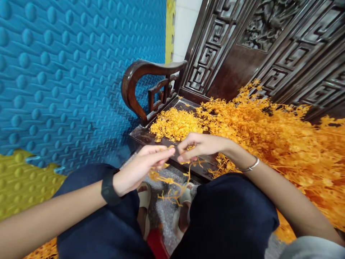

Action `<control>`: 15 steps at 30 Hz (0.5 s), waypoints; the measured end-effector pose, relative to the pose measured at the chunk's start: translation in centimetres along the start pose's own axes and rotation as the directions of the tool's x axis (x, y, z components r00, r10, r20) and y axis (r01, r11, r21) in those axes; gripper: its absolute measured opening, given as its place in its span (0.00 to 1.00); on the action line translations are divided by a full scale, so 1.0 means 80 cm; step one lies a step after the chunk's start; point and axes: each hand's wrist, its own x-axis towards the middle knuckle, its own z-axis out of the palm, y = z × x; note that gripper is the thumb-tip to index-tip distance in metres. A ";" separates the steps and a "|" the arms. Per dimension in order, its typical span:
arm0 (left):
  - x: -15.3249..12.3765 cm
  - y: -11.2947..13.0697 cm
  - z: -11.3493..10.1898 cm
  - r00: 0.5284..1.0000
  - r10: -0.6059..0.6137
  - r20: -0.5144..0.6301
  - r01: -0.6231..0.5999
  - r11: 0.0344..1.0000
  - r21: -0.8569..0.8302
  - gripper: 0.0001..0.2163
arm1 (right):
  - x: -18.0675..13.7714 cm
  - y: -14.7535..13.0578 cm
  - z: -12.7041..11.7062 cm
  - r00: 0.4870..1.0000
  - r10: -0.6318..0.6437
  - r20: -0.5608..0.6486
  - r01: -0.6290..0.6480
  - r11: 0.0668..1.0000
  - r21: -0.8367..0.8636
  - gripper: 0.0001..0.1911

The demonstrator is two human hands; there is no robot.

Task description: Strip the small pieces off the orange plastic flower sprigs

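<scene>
My left hand [142, 166] and my right hand [201, 145] meet above my knees, fingertips pinched together on a thin orange plastic sprig [172, 183] whose branches dangle down between my legs. A black band sits on my left wrist and a silver bangle [249, 167] on my right. Just beyond my hands, a small heap of loose orange bits [174, 124] lies on the dark carved wooden bench [142, 135]. A much larger pile of orange plastic branches [283, 136] covers the bench to the right.
A curved wooden armrest [140, 77] ends the bench on the left. Blue studded foam mat [67, 72] covers the wall, with a yellow one [21, 180] lower left. My dark trousers and sandalled feet are below, over grey floor [164, 212].
</scene>
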 end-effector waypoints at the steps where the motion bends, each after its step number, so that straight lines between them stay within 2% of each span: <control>1: -0.003 -0.001 -0.006 0.999 -0.006 -0.052 0.005 1.000 -0.009 0.20 | -0.009 0.008 -0.006 0.999 0.015 -0.052 -0.014 1.000 0.015 0.14; 3: -0.009 -0.001 -0.018 0.990 -0.006 -0.139 0.003 1.000 -0.023 0.20 | -0.026 0.027 -0.019 0.960 0.048 -0.275 -0.043 0.999 0.023 0.15; 4: -0.011 -0.001 -0.022 0.990 -0.005 -0.138 0.003 1.000 -0.017 0.20 | -0.032 0.039 -0.025 0.905 0.061 -0.422 -0.062 0.998 0.013 0.16; 6: -0.014 -0.001 -0.025 0.998 -0.018 -0.059 0.020 1.000 0.023 0.19 | -0.036 0.064 -0.035 0.744 0.073 -0.664 -0.114 0.993 -0.019 0.17; 7: -0.014 -0.001 -0.024 0.999 -0.032 -0.013 0.032 0.999 0.041 0.19 | -0.033 0.077 -0.038 0.663 0.069 -0.745 -0.136 0.990 -0.029 0.17; 9: -0.013 0.000 -0.021 0.998 -0.054 0.024 0.053 0.998 0.044 0.18 | -0.021 0.101 -0.041 0.534 0.048 -0.844 -0.165 0.985 -0.048 0.16; 11: -0.010 0.000 -0.018 0.998 -0.070 0.002 0.070 0.998 0.007 0.18 | -0.005 0.121 -0.042 0.435 0.026 -0.900 -0.197 0.978 -0.067 0.13; 13: -0.006 0.000 -0.016 0.997 -0.081 -0.018 0.080 0.996 -0.045 0.18 | 0.007 0.135 -0.044 0.344 0.022 -0.939 -0.257 0.964 -0.072 0.09; 15: -0.002 0.001 -0.014 0.996 -0.085 -0.013 0.083 0.991 -0.103 0.20 | 0.014 0.144 -0.049 0.290 0.046 -0.956 -0.307 0.951 -0.047 0.11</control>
